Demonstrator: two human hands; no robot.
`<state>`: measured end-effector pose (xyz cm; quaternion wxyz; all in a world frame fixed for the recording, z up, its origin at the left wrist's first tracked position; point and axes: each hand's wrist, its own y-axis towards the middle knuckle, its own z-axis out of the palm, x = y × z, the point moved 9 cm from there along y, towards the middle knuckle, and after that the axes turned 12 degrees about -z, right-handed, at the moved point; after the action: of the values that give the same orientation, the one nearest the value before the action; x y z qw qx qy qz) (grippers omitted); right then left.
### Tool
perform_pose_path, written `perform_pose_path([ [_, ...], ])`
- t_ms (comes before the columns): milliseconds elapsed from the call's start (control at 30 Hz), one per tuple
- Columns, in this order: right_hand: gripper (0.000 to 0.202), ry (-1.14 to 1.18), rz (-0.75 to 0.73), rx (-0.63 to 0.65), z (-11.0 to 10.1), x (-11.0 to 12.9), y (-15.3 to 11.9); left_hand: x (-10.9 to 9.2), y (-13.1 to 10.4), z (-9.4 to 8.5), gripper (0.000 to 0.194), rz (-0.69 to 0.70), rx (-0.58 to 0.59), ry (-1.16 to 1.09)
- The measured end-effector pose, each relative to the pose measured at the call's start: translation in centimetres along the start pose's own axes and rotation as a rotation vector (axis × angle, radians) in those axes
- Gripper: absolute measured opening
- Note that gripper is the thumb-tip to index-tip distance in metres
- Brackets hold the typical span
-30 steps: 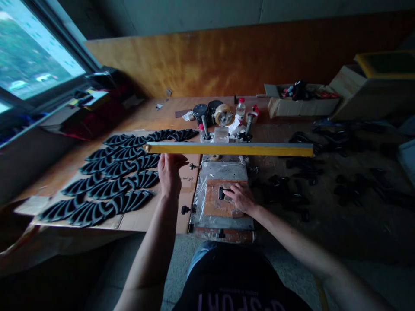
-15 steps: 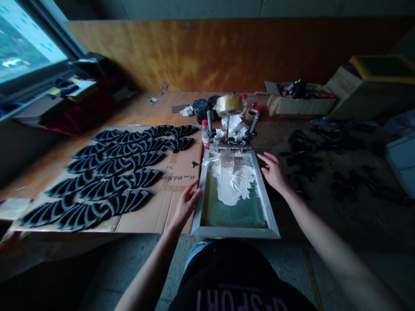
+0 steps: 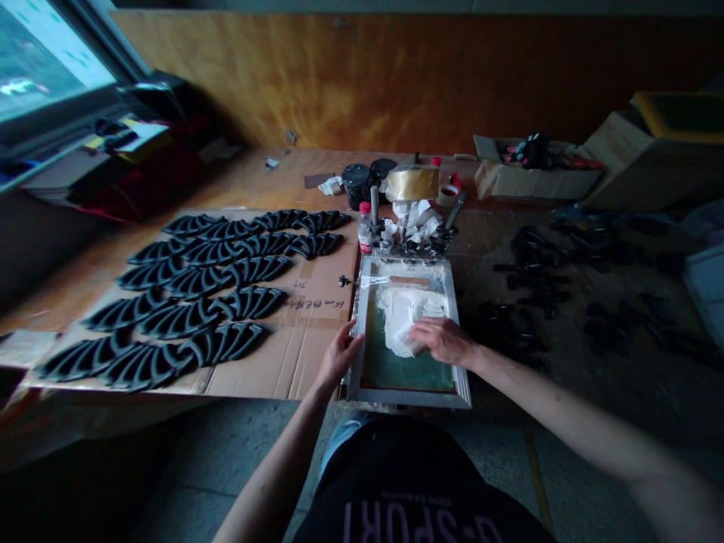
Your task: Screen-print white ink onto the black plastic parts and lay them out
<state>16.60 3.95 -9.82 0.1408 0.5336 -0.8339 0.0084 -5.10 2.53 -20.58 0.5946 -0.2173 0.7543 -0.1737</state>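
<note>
**Drawing a pale scraper across the printing screen**

My right hand is closed on the scraper, fingers clamped round its upper part over the green mesh. My fingers cover most of it, so it may well be a squeegee blade, though I can't be sure. It sits at the lower right edge of a thick patch of white paste, inside the screen's metal frame.

My left hand is against the frame's left rail, thumb and fingers apart. The screen lies flat in front of me, below the clamp posts at its far end. A red-capped bottle stands just beyond its far left corner, with a roll of tape behind the clamps. To my left, rows of black ribbed pieces lie on flattened cardboard; dark parts are spread on my right.
</note>
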Motion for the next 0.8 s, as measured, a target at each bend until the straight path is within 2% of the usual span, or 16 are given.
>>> perform_pose_path([
  [67, 0.028, 0.053, -0.073, 0.039, -0.3, 0.9, -0.6, 0.0, 0.0, 0.1, 0.069, 0.017, 0.004, 0.009],
  [133, 0.025, 0.060, -0.033, 0.027, -0.7, 0.5, -0.3, -0.2, -0.1, 0.2, 0.070, 0.022, 0.013, 0.010],
  [233, 0.024, -0.032, 0.077, -0.079, -1.0, 0.1, 0.0, -0.5, -0.3, 0.3, 0.072, 0.013, 0.026, -0.025],
  [367, 0.023, -0.018, 0.040, -0.107, 0.4, 1.9, -0.8, -0.9, -0.6, 0.4, 0.076, -0.009, 0.025, -0.089],
  [433, 0.017, 0.035, 0.079, -0.135, 0.0, 1.4, -0.5, -1.4, -1.0, 0.3, 0.078, -0.026, 0.030, -0.114],
  [467, 0.017, 0.055, 0.121, -0.173, -0.7, 0.5, -0.1, -1.7, -1.3, 0.3, 0.079, -0.034, 0.041, -0.125],
  [533, 0.032, 0.080, 0.218, -0.281, -3.0, -2.3, 1.3, -2.7, -2.2, 0.1, 0.081, -0.047, 0.069, -0.143],
  [633, 0.057, 0.083, 0.378, -0.423, -7.1, -8.2, 2.0, -5.5, -3.8, -0.7, 0.072, -0.024, 0.085, -0.157],
  [667, 0.057, 0.072, 0.447, -0.469, -8.4, -10.3, 1.3, -6.8, -4.3, -1.2, 0.065, -0.005, 0.066, -0.170],
  [733, 0.046, 0.032, 0.598, -0.576, -10.6, -13.9, -2.0, -9.8, -5.1, -2.1, 0.055, 0.054, 0.021, -0.216],
  [800, 0.040, 0.014, 0.683, -0.645, -11.2, -15.7, -5.7, -13.6, -5.4, -2.7, 0.055, 0.156, -0.011, -0.308],
])
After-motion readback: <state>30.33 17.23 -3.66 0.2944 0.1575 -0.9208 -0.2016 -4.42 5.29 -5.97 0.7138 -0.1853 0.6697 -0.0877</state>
